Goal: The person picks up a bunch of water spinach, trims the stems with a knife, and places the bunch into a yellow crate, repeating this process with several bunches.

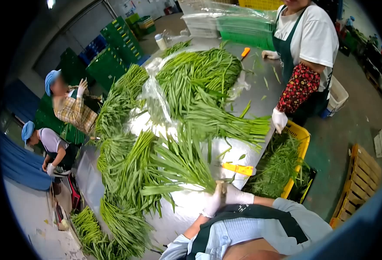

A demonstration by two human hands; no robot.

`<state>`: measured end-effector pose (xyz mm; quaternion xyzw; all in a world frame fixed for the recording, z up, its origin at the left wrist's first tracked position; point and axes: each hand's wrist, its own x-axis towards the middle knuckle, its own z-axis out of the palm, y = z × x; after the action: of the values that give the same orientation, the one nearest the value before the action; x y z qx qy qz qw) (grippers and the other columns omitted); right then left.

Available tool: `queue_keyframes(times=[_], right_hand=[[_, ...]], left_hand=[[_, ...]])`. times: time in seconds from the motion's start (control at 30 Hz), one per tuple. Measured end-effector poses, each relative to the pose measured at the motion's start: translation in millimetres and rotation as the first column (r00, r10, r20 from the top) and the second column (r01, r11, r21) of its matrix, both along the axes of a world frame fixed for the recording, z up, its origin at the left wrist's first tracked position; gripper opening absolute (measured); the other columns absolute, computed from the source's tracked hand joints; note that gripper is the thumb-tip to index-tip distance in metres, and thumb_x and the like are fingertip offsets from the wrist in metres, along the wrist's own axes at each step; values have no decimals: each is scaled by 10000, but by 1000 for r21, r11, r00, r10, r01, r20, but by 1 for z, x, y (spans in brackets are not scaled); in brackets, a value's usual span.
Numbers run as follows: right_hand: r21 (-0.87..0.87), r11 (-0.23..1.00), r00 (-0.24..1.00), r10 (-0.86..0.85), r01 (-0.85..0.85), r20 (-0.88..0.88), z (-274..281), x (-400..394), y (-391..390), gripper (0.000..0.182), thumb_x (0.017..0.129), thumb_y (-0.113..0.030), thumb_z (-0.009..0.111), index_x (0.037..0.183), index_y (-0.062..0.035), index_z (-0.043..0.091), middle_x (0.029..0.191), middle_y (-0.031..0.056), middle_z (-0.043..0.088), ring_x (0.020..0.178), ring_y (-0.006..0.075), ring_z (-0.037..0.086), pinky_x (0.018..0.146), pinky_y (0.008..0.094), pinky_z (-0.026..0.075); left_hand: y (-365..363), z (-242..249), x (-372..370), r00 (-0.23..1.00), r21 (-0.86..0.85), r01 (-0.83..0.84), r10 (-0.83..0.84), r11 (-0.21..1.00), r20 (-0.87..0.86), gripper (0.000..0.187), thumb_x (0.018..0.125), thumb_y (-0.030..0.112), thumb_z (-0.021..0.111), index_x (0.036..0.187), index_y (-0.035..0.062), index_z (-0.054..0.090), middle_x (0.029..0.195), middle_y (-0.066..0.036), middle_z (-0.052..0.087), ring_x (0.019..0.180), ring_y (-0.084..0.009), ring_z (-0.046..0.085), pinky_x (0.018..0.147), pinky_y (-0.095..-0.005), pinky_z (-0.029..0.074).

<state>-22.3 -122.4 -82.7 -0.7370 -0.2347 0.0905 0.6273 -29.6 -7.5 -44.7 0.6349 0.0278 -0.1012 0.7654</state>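
Both of my hands wear white gloves and meet at the stem end of a bunch of leafy greens (pixel 191 162). My left hand (pixel 212 201) is closed round the stems, and its fingers are partly hidden. My right hand (pixel 234 194) presses against the same stem ends from the right, its fingertips hard to make out. The leaves fan out up and left over the metal table (pixel 178 212). Just beyond my right hand lies an orange-yellow knife (pixel 238 168). More greens (pixel 134 169) lie in piles to the left, and another pile (pixel 199 71) lies farther back.
A co-worker in a dark apron (pixel 301 43) stands at the right table edge, beside a yellow crate (pixel 302 138) of loose greens. Two other people are at the left. Clear plastic (pixel 156 97) lies among the piles. A second orange tool (pixel 245 52) rests at the back; a wooden pallet (pixel 357 182) stands right.
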Motion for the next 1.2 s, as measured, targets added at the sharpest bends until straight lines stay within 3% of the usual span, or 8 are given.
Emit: queue_keyframes(times=[0.2,0.23,0.3,0.5,0.6,0.77,1.07,1.2], right_hand=[[-183,982,981,20,-56,-190,-32,-7,12,248,765,-214,592,950,-52,559,826,131,630,829,264,621,697,335,484],[-332,941,969,27,57,244,-13,1,17,209,788,-229,550,912,-65,585,785,157,628,817,299,619,704,364,486],[-328,945,999,33,-20,34,17,4,9,238,779,-222,547,950,-57,547,869,143,610,831,282,592,739,351,468],[-372,880,952,240,-295,-188,89,40,-41,383,710,-298,702,983,-49,604,768,119,631,716,247,619,660,319,489],[-377,924,962,-154,60,-226,98,80,-78,301,780,-245,648,951,-3,595,937,125,629,871,216,594,783,307,469],[-356,598,696,-625,718,353,62,164,-165,165,793,-57,546,935,-1,607,907,175,614,839,291,595,747,331,462],[-733,316,798,-263,603,542,32,185,-204,168,791,-103,561,923,-11,607,901,175,613,823,360,571,742,406,456],[-495,425,643,-615,758,457,92,156,-178,135,826,-112,558,912,-12,589,817,149,610,736,271,585,666,352,447]], left_hand=[[-10,52,2,993,-81,-96,90,992,-74,196,935,170,457,808,42,533,664,-12,531,565,-83,480,511,-227,394],[-7,53,7,985,-214,-113,80,970,-155,233,942,220,455,768,68,488,659,0,493,581,-91,456,553,-241,402],[-3,50,20,987,-520,-157,111,839,-119,254,941,242,459,748,82,422,635,-8,415,604,-129,444,624,-287,447],[32,37,49,900,-623,-396,151,674,-409,301,940,330,450,739,109,415,600,26,337,528,-94,314,516,-245,331],[48,6,55,883,-737,-422,53,527,-467,279,930,335,462,732,148,403,587,50,318,517,-81,308,513,-239,320],[42,6,48,805,-673,-505,15,540,-593,294,938,313,447,738,103,398,610,11,340,548,-107,341,511,-234,353],[42,-3,44,820,-731,-455,-81,508,-567,224,931,297,469,837,96,440,560,17,352,496,-103,355,483,-240,365],[43,2,40,845,-667,-416,-7,618,-534,197,934,268,466,901,75,456,553,16,342,490,-99,359,487,-244,375]])
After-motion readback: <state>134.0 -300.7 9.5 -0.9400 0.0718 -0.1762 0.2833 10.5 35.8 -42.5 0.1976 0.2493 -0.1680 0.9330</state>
